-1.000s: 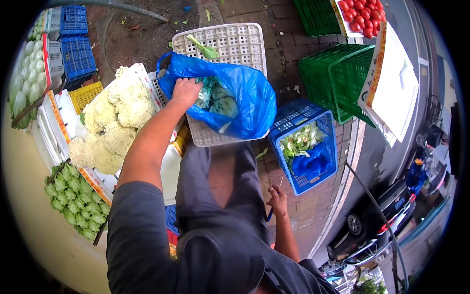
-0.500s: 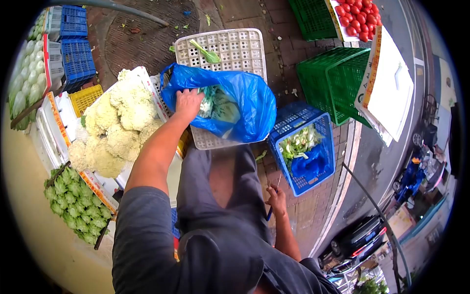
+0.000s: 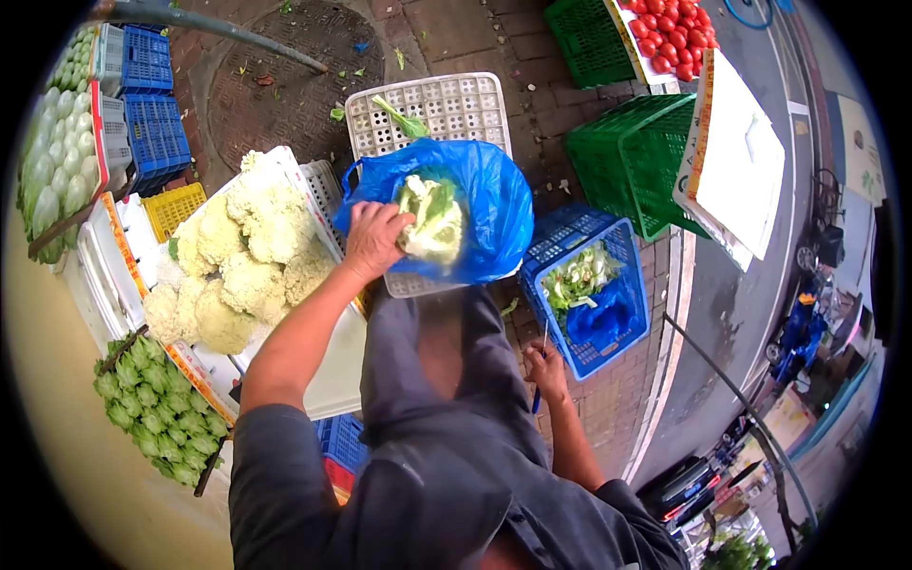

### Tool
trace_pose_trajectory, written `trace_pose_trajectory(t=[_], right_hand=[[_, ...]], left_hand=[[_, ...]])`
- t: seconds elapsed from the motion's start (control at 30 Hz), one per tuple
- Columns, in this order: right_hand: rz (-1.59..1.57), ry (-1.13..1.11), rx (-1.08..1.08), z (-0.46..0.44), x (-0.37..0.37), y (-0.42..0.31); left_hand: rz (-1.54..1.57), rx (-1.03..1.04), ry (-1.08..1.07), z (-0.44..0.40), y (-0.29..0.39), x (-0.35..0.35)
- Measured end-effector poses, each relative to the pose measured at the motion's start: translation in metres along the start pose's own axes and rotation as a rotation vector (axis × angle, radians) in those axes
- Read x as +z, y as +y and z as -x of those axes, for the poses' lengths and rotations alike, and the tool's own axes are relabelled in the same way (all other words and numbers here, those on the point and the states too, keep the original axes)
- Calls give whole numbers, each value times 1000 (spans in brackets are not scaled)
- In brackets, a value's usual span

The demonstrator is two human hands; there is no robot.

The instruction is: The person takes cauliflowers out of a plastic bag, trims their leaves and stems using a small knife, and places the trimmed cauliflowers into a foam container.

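My left hand (image 3: 373, 237) has its fingers on the left side of a pale cauliflower with green leaves (image 3: 432, 218), at the mouth of a blue plastic bag (image 3: 501, 195). The bag rests on an upturned white plastic crate (image 3: 475, 95), where a loose green leaf (image 3: 407, 121) also lies. Lower right, my right hand (image 3: 546, 369) is closed round a thin knife with a blue handle (image 3: 536, 402), beside a blue basket (image 3: 598, 361) that holds leaf trimmings and a blue bag.
Cauliflowers (image 3: 252, 252) are piled in a white foam box on the left, with leafy green vegetables (image 3: 157, 408) below. Green crates (image 3: 632, 157), a white foam lid (image 3: 746, 152) and red tomatoes (image 3: 673, 36) stand at the right. A metal pole (image 3: 218, 36) crosses the upper left.
The leafy cauliflower now shows at the bag's mouth, where only the bag's bluish contents showed before. My left hand has come out over the opening. The view has shifted slightly.
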State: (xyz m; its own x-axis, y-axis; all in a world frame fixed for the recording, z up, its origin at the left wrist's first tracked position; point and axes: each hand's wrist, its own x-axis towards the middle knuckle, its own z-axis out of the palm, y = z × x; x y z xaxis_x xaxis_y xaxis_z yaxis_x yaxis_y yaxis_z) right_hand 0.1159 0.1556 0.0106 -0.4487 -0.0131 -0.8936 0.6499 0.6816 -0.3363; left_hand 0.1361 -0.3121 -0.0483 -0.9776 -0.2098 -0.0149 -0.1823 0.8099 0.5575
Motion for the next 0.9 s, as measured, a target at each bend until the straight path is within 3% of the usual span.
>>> trace_pose_trajectory(t=[0.13,0.2,0.27,0.3,0.57,0.73,0.83,0.9], right_hand=[[43,30,-29,11,-6,-15],[44,31,-32,15,-16,-18],[16,50,-62,23,-28,-23],[-7,66,-76,30,-33,-26],[-146,56,-209,8,-64,-22],[-193,65,-325,7,-90,-22],[-249,55,-338,22,-110,-21],[-303,53,-357,36,-128,-26]], left_hand=[[323,37,2,-15,55,-19],[729,-118,-195,-18,70,-32],[1290,-351,-480,-27,94,-58],[1648,-454,-502,-29,118,-75],[2309,-510,-317,-31,194,-67],[2343,-468,-398,-28,223,-50],[2194,-487,-511,-25,232,-31],[1961,-627,-592,-33,247,-37]])
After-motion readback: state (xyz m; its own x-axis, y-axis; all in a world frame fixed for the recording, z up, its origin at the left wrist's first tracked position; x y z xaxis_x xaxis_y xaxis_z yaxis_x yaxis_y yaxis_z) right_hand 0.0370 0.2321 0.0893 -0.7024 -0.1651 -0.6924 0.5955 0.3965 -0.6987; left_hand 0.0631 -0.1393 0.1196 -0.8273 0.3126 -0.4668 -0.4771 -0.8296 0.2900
